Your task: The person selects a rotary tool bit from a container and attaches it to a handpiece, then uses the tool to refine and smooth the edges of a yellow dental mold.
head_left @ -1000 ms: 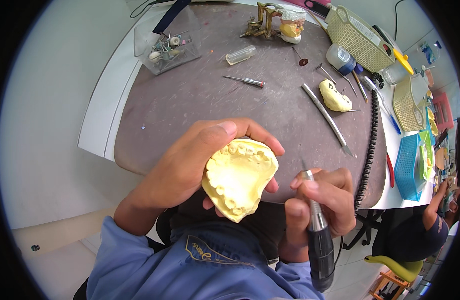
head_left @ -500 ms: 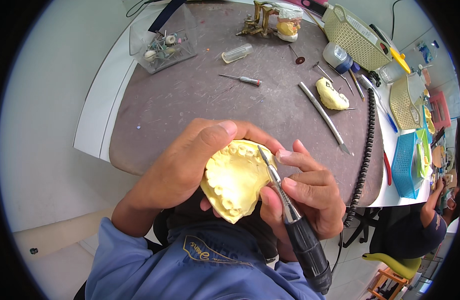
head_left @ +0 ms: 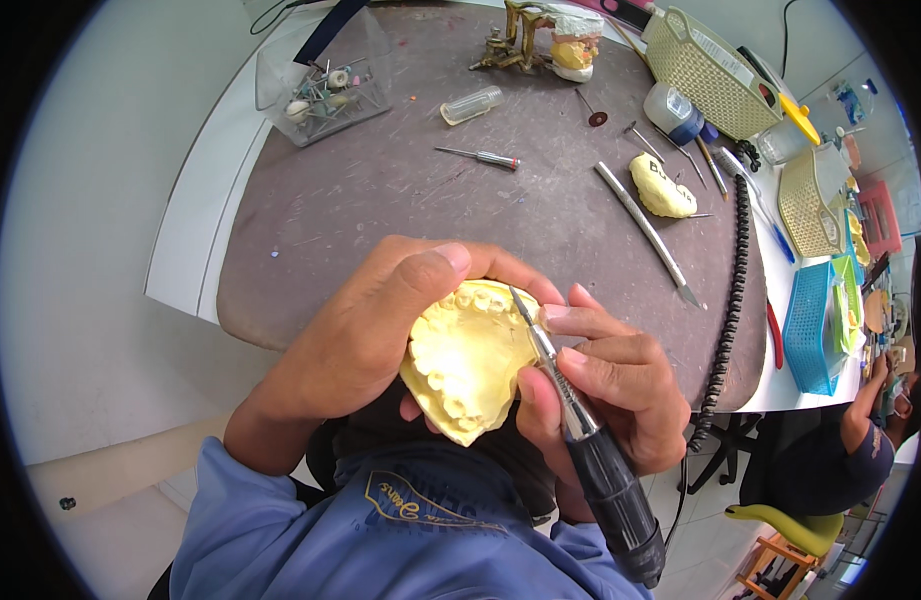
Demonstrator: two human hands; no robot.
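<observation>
My left hand [head_left: 365, 325] is closed round a yellow plaster dental cast [head_left: 475, 355], thumb on its upper left edge and index finger along the far side. The cast's row of teeth and hollow palate face up. In my right hand [head_left: 620, 390] is a black and silver rotary handpiece [head_left: 608, 480], gripped like a pen. Its slim pointed bur lies against or just over the cast's right upper teeth; whether it touches, I cannot tell. My right fingertips rest close to the cast's right edge.
On the brown bench mat lie a small screwdriver [head_left: 477, 157], a clear tube [head_left: 471, 105], a knife [head_left: 648, 235] and a yellow plaster piece [head_left: 662, 186]. A clear bin of burs [head_left: 330, 100] and an articulator [head_left: 550, 40] stand behind. A coiled cord [head_left: 732, 300] runs down the right; a person sits beyond.
My right hand and the handpiece have shifted slightly left, moving the bur tip a little along the cast. My left hand and the cast stay nearly still.
</observation>
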